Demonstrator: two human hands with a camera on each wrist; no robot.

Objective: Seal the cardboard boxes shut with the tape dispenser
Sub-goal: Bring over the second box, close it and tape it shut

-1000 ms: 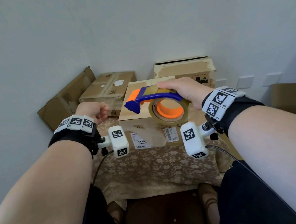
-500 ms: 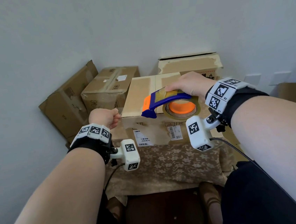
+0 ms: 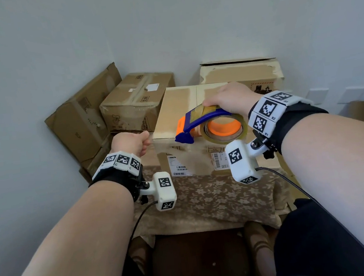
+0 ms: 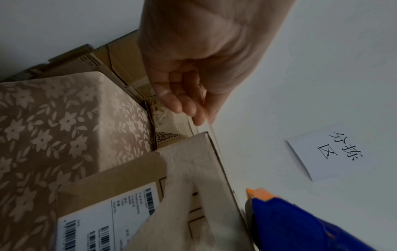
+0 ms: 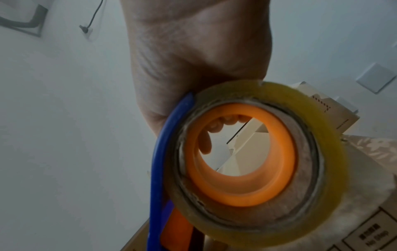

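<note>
A closed cardboard box (image 3: 180,106) with shipping labels stands on a floral cloth. My right hand (image 3: 228,99) grips a blue and orange tape dispenser (image 3: 197,122) from above and holds it over the box's near top edge, its nose pointing left. In the right wrist view my right hand (image 5: 193,68) wraps the clear tape roll (image 5: 318,152). My left hand (image 3: 132,143) hovers by the box's near left corner, fingers curled. In the left wrist view, finger and thumb of the left hand (image 4: 189,95) meet on what looks like a thin clear tape strip leading towards the dispenser (image 4: 290,220).
A taped box (image 3: 136,97) sits at the back left and a torn-top box (image 3: 241,73) at the back right. Flattened cardboard (image 3: 78,121) leans on the left wall. The floral cloth (image 3: 206,202) hangs over the front edge. A paper note (image 4: 333,152) is stuck on the wall.
My right hand has carried the dispenser from in front of the box's face up over its near top edge and laid it flatter. The left hand followed, keeping about the same distance.
</note>
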